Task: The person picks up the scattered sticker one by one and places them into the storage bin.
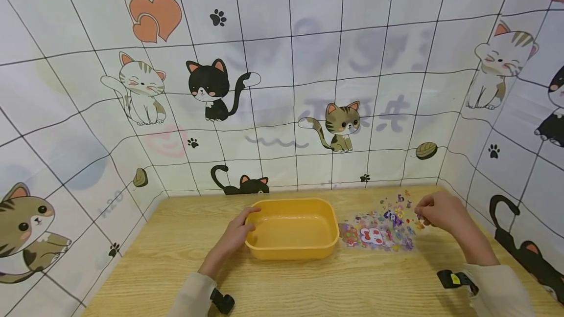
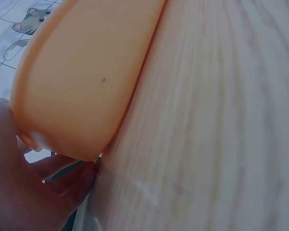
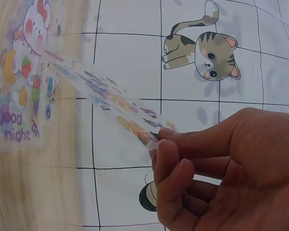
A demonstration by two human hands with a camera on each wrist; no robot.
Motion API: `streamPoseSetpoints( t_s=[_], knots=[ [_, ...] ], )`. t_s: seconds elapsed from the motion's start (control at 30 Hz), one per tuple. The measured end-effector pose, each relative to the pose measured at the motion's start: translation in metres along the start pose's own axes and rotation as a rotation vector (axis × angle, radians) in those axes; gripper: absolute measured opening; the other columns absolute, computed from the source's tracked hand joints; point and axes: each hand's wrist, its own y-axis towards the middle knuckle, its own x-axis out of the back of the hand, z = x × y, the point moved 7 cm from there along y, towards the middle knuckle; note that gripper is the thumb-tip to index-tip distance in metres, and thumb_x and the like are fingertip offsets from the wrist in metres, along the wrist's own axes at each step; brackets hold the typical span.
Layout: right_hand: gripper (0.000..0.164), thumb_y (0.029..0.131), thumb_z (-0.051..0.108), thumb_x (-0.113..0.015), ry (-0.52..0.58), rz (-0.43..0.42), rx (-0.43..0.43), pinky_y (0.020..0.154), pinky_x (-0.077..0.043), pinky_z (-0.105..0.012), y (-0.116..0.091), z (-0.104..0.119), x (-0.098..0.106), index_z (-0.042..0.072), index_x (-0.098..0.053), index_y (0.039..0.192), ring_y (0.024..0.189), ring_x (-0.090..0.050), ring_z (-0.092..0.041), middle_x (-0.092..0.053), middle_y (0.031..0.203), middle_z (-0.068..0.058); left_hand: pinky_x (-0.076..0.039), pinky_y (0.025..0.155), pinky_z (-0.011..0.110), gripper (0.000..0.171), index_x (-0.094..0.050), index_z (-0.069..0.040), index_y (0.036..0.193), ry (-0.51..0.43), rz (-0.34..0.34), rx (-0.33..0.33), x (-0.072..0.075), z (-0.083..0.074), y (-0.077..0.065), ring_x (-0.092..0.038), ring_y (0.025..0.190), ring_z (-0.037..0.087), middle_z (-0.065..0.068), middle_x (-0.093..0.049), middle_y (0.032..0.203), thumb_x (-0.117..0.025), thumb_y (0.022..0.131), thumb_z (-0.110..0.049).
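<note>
At the left end of a yellow plastic basin (image 1: pixel 293 253), my left hand (image 1: pixel 235 233) grips the rim. The left wrist view has the basin's outer wall (image 2: pixel 86 82) close up, fingertips (image 2: pixel 84 178) against its lower corner. Over on the right, my right hand (image 1: pixel 447 215) pinches the edge of a clear sticker sheet (image 3: pixel 118 98) between thumb and fingertips. That sheet, dotted with small colourful figures, slants up from the table. Lying flat beneath is another clear sticker sheet (image 3: pixel 26 91), with a white bunny and "Good night" lettering.
The wood-grain table (image 1: pixel 308 285) meets a white gridded backdrop (image 1: pixel 273 111) printed with cartoon cats at the back and both sides. The sticker sheets lie against the basin's right side. Each wrist wears a black strap (image 1: pixel 456 279).
</note>
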Motion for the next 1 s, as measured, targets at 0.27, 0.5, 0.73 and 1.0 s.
streamPoseSetpoints(
  t_s=[0.27, 0.5, 0.73, 1.0],
  knots=[
    [0.030, 0.100, 0.015, -0.061, 0.037, -0.038, -0.016, 0.057, -0.050, -0.034, -0.002, 0.002, 0.002, -0.010, -0.071, 0.112, 0.067, -0.067, -0.017, -0.075, 0.086, -0.015, -0.044, 0.107, 0.052, 0.053, -0.060, -0.017, 0.141, 0.043, -0.004, -0.004, -0.004, -0.002, 0.000, -0.046, 0.144, 0.040, 0.015, -0.050, 0.157, -0.052, 0.090, -0.005],
    [0.030, 0.103, 0.022, -0.060, 0.030, -0.106, 0.046, 0.054, -0.045, -0.033, -0.003, 0.013, 0.006, -0.005, -0.073, 0.110, 0.067, -0.063, -0.015, -0.074, 0.085, -0.009, -0.042, 0.112, 0.056, 0.053, -0.058, -0.017, 0.143, 0.056, -0.003, -0.003, -0.006, -0.004, 0.000, -0.044, 0.147, 0.040, 0.014, -0.049, 0.158, -0.052, 0.091, -0.008],
    [0.030, 0.104, 0.024, -0.058, 0.053, -0.148, 0.070, 0.051, -0.043, -0.030, -0.004, 0.023, 0.008, -0.002, -0.073, 0.109, 0.068, -0.062, -0.016, -0.072, 0.080, -0.003, -0.050, 0.089, 0.038, 0.052, -0.059, -0.016, 0.140, 0.059, 0.007, 0.007, -0.004, -0.006, -0.001, -0.054, 0.129, 0.033, 0.016, -0.053, 0.155, -0.057, 0.088, -0.010],
    [0.033, 0.106, 0.025, -0.057, 0.093, -0.151, 0.094, 0.054, -0.048, -0.030, -0.006, 0.032, 0.007, -0.004, -0.071, 0.115, 0.072, -0.065, -0.018, -0.072, 0.084, -0.006, -0.049, 0.079, 0.032, 0.047, -0.060, -0.015, 0.136, 0.054, 0.022, 0.007, -0.002, -0.008, -0.003, -0.057, 0.118, 0.031, 0.019, -0.055, 0.150, -0.059, 0.089, -0.010]
  ],
)
